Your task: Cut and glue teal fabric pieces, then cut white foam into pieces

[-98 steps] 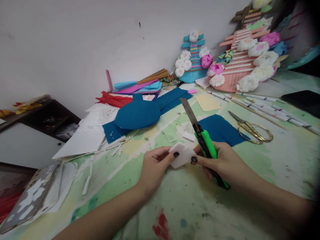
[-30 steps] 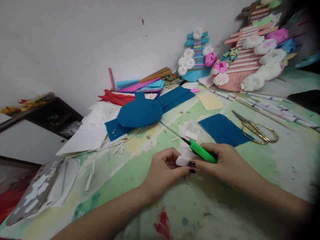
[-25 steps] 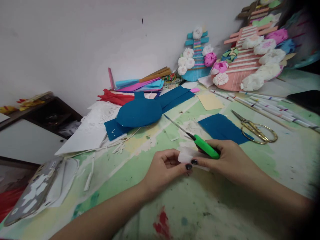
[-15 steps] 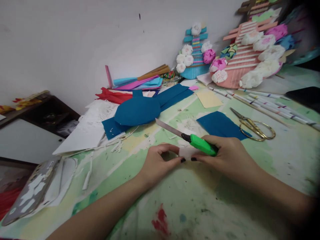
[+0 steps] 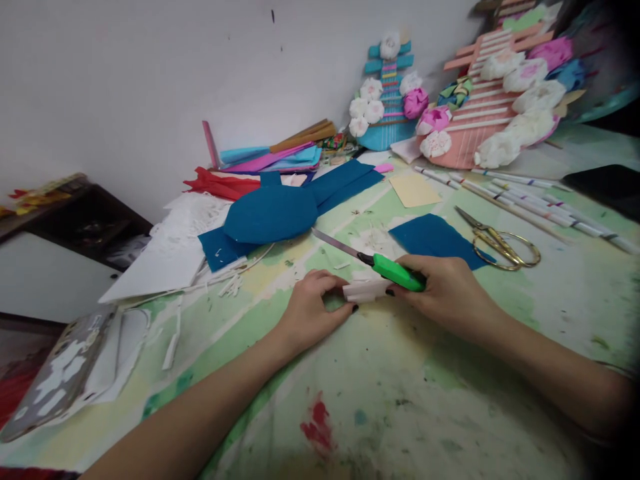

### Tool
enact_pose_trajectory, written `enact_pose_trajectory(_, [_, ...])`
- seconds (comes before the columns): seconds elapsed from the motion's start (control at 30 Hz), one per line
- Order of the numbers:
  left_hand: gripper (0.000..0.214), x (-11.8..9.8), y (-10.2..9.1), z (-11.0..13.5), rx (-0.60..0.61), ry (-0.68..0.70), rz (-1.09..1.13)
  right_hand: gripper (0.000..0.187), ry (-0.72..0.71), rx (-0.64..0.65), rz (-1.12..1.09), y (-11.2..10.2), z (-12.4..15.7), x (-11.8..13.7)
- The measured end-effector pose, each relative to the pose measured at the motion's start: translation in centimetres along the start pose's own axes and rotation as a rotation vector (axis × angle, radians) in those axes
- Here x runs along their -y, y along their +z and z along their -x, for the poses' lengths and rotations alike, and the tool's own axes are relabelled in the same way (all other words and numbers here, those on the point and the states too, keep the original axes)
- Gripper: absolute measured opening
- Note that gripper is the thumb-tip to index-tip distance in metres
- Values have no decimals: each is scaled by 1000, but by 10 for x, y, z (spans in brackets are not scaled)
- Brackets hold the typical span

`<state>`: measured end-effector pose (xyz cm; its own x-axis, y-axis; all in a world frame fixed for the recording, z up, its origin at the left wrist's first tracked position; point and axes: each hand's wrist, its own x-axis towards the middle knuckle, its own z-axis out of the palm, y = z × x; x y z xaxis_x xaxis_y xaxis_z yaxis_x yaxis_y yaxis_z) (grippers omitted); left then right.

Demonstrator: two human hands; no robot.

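My left hand (image 5: 313,308) is closed, pinching a small white foam piece (image 5: 364,291) against the paint-stained table (image 5: 390,400). My right hand (image 5: 447,293) is wrapped round the green handle of a utility knife (image 5: 387,269), and its fingertips also touch the right end of the foam piece. The knife lies nearly flat, its extended blade pointing away to the upper left above the foam.
A blue felt rectangle (image 5: 433,239) lies just behind my right hand, gold scissors (image 5: 500,243) to its right. Larger blue felt shapes (image 5: 273,213), white sheets (image 5: 170,253) and foam scraps sit left of centre. Paper-flower crafts (image 5: 480,100) and long sticks (image 5: 530,200) stand at the back right.
The white foam piece was held up between both hands; it has come down onto the table. The knife has tipped from upright to nearly flat, blade pointing left.
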<state>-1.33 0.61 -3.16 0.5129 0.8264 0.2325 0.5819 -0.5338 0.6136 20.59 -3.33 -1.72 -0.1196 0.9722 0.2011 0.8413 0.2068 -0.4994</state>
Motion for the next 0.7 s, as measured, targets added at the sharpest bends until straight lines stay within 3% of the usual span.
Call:
enact_pose_trajectory(0.17, [25, -2, 0, 1, 14, 15, 12, 8, 1, -5, 1, 0, 2, 1])
enact_pose_trajectory(0.7, [7, 0, 0, 2, -5, 50, 62, 8, 13, -18, 18, -1, 3, 2])
